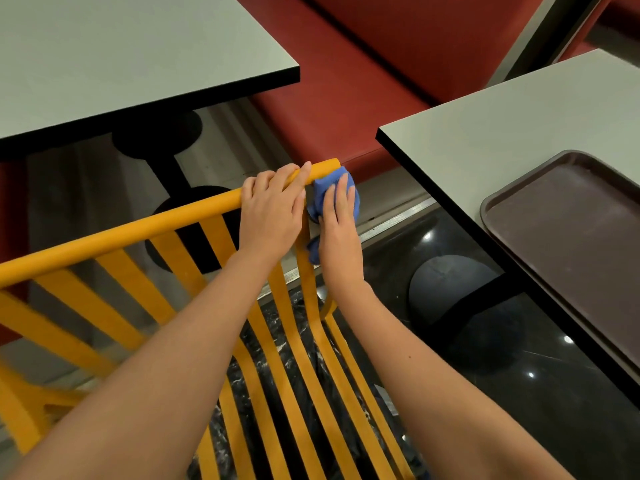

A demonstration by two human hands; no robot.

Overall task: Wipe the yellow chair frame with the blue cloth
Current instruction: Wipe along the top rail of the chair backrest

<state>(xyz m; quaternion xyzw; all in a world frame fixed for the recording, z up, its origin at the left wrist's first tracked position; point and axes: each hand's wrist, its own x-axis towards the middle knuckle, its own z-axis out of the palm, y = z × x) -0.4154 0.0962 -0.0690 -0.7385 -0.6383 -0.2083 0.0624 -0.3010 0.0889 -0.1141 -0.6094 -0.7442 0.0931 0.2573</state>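
Wiping is under way at the right end of the yellow slatted metal chair frame (145,230), which sits centre-left w/ its round top rail running up to the right. Crumpled blue cloth (327,188) is pressed against the outermost slat just below the rail end. Right hand (337,233) lies fairly flat over the cloth, fingers extended, pinning it to the frame. Left hand (272,216) is curled round the rail, steadying it. Next move, I'd judge: drag cloth down the slat, then along the rail; left hand must shift. Paint looks smooth, no obvious grime. Grey surface w/ black edge (485,133) sits right, carrying a brown plastic tray (571,216).
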